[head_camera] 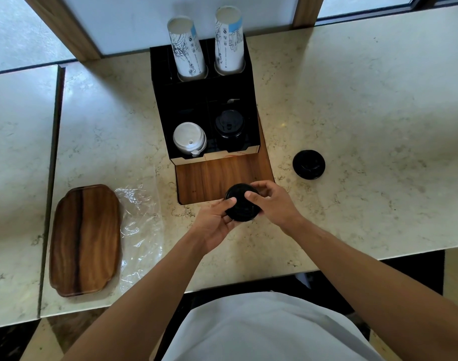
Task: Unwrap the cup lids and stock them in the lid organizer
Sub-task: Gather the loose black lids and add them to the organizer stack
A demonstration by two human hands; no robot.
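Observation:
Both hands hold a stack of black cup lids (241, 204) just above the counter, in front of the organizer's wooden base. My left hand (214, 222) grips the stack from below and the left, thumb on top. My right hand (272, 201) grips its right side, thumb on the top lid. The black lid organizer (204, 100) stands behind; its front left slot holds white lids (189, 138) and its front right slot holds black lids (229, 126). A single black lid (308, 164) lies on the counter to the right.
A crumpled clear plastic wrapper (140, 230) lies on the marble counter at the left, beside a wooden tray (86, 239). Two stacks of paper cups (187, 48) stand in the organizer's back slots. The counter's front edge (248, 281) runs close to my body.

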